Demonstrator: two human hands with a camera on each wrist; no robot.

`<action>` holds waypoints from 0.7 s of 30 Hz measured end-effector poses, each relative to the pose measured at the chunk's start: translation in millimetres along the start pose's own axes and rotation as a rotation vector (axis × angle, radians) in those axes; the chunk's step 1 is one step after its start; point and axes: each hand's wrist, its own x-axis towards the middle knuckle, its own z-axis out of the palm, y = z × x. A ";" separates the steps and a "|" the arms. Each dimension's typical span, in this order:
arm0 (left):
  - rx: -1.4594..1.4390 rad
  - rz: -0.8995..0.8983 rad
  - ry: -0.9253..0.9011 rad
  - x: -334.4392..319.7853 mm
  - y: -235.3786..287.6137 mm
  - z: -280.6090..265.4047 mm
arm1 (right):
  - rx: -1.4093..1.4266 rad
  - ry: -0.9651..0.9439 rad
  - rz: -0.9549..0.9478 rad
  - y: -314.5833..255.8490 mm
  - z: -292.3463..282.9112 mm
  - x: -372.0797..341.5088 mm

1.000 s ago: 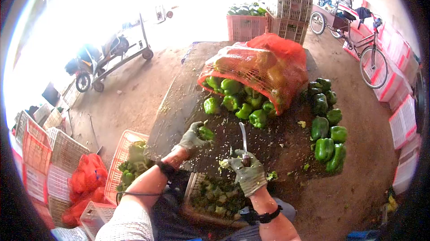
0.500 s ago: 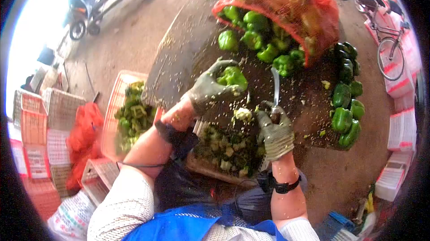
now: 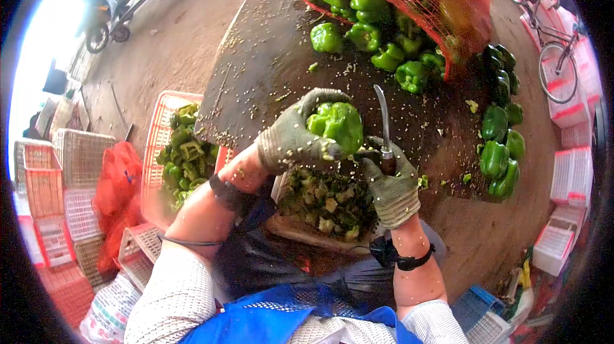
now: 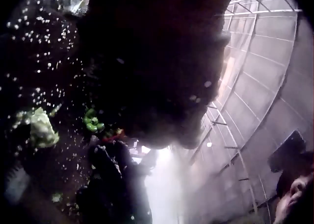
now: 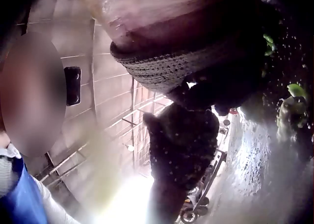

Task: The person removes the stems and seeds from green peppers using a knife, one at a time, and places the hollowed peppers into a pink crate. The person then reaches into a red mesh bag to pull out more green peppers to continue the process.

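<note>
My gloved left hand point(image 3: 288, 131) grips a green bell pepper point(image 3: 340, 126) over the near edge of the dark table point(image 3: 256, 97), thumb and fingers curled round it. Close by on the right, my gloved right hand point(image 3: 393, 190) holds a knife point(image 3: 384, 113) by its handle, the thin curved blade pointing away from me. The right fingertips are right at the pepper's lower side. Both wrist views are dark; the left one shows a pale chunk point(image 4: 43, 130) among scattered seeds.
A red mesh sack point(image 3: 457, 17) spills green peppers point(image 3: 364, 35) at the far side. More peppers point(image 3: 494, 160) line the right edge. Below the hands sits a crate of pale-green scraps point(image 3: 329, 206); a pink crate point(image 3: 153, 158) on the left holds cut peppers.
My left hand has lifted the bell pepper from the table and brought it right, close to the right hand. The knife has stayed in the right hand. The head view has tilted down.
</note>
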 end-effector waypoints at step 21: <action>-0.147 -0.042 -0.269 -4.0 -11.9 19.0 | 0.831 -0.263 0.276 -8.4 -6.2 4.2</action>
